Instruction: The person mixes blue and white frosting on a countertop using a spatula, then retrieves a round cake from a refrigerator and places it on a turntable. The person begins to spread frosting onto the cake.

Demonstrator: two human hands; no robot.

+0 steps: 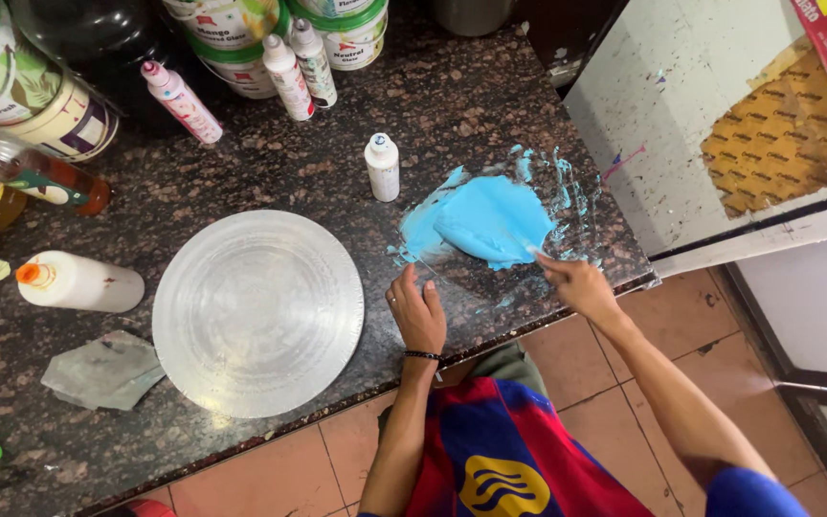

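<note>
Speckled granite counter point(490, 105), left hand point(417, 311) flat, fingers together, just below blue paste point(490, 222), right hand point(576, 282) pinching small tool at its edge, silver round board point(258, 313) left of left hand.

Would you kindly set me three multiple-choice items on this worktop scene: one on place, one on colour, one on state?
1. Where does the round silver board lie?
A. left of the paste
B. on the floor
C. on top of the paste

2. What colour is the paste?
A. red
B. light blue
C. green

3. The small white bottle by the paste is
A. lying flat
B. upside down
C. upright

A: it sits on the counter left of the paste. B: the spread is light blue. C: it stands with its cap up.
</note>
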